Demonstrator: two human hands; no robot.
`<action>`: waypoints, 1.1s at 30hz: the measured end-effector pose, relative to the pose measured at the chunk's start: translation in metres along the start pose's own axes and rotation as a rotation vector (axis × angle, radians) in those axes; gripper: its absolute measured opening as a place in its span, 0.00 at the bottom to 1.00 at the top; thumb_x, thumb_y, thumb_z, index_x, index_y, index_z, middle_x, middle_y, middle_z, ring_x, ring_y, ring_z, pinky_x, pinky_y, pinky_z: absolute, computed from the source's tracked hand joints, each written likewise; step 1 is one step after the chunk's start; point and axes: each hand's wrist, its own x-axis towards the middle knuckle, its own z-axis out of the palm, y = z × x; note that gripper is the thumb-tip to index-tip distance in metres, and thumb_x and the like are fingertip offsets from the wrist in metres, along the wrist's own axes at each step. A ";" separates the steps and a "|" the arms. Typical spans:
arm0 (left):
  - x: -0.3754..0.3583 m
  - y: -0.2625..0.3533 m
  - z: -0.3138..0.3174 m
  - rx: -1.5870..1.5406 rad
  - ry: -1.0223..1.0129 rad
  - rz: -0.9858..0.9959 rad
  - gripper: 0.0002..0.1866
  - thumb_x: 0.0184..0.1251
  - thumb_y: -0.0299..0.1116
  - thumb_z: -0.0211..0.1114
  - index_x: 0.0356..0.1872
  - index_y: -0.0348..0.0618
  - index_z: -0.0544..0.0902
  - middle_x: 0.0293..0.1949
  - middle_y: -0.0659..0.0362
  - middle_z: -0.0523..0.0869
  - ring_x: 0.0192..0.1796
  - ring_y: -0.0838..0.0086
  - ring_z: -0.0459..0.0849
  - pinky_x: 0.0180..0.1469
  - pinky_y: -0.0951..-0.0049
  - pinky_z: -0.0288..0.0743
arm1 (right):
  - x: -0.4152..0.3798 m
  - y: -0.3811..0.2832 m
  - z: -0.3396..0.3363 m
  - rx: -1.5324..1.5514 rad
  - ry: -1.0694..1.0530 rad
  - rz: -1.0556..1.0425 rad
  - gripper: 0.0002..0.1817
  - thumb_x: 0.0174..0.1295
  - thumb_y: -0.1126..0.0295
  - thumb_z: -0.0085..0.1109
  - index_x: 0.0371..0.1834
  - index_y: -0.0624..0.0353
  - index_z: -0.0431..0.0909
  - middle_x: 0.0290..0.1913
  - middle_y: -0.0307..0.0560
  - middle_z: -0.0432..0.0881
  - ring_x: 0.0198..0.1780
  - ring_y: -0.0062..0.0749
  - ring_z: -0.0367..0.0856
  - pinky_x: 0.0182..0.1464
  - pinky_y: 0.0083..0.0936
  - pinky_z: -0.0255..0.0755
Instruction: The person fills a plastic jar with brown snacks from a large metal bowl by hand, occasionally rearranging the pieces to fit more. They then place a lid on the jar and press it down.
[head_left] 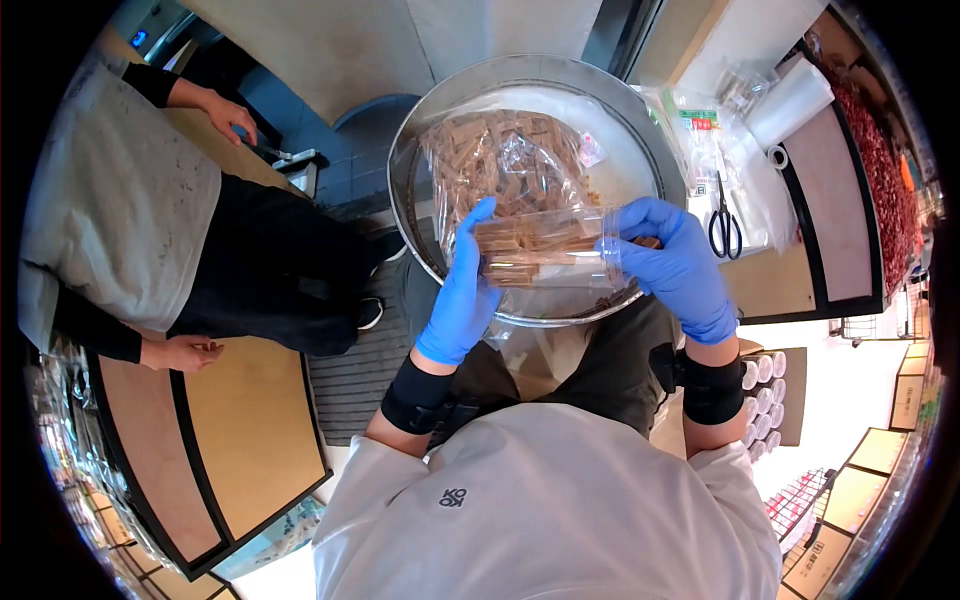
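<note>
A clear plastic jar [550, 262] lies on its side between my hands, part filled with brown stick-shaped pieces. My left hand [462, 290], in a blue glove, grips the jar's closed end, thumb up along its side. At the open end is my right hand [680, 265], also gloved in blue, its fingers bent around a small brown piece [648, 242] at the rim. Part of that piece is hidden by the fingers. Under the jar, a clear plastic bag [500, 150] full of similar brown pieces sits in a large round metal pan [402, 205].
Black-handled scissors [724, 225] lie on the right-hand counter beside plastic packaging [700, 125] and a white roll [795, 100]. A co-worker [130, 200] stands at the left by a wooden counter [250, 430]. Several white-lidded containers [762, 400] stand low at the right.
</note>
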 end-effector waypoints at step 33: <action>0.005 -0.008 -0.004 0.301 0.089 -0.023 0.20 0.80 0.45 0.54 0.64 0.48 0.74 0.61 0.62 0.75 0.65 0.78 0.69 0.70 0.74 0.59 | -0.006 0.031 -0.023 -0.199 -0.721 0.298 0.21 0.75 0.61 0.54 0.68 0.51 0.77 0.46 0.33 0.81 0.38 0.14 0.73 0.38 0.13 0.69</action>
